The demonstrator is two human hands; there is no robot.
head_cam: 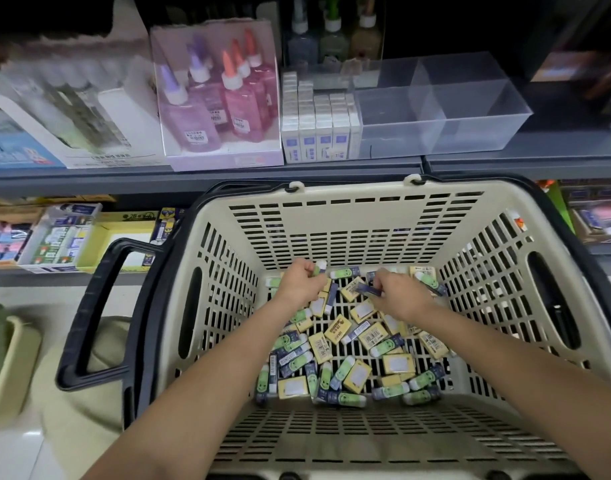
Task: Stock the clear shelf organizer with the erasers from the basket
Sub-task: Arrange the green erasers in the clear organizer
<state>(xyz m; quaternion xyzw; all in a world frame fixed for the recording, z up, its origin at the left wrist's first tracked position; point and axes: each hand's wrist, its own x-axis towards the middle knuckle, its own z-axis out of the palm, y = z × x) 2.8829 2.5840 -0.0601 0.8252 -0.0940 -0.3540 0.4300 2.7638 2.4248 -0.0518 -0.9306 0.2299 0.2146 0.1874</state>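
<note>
A beige slotted basket (352,223) with black handles holds several loose erasers (359,351) in yellow, green and dark blue sleeves on its floor. Both my hands reach into its far end. My left hand (302,280) grips a green-and-white eraser (318,268), its white end poking out past my fingers. My right hand (399,292) pinches a dark blue eraser (366,289) just above the pile. On the shelf above, the clear shelf organizer (446,109) stands with two see-through compartments that hold nothing, beside rows of white boxed erasers (318,129).
Glue bottles in a clear display box (221,98) stand left of the white eraser boxes. The grey shelf edge (207,181) runs just behind the basket. Lower shelves hold stationery boxes (61,233). A green bin (6,362) stands on the floor at left.
</note>
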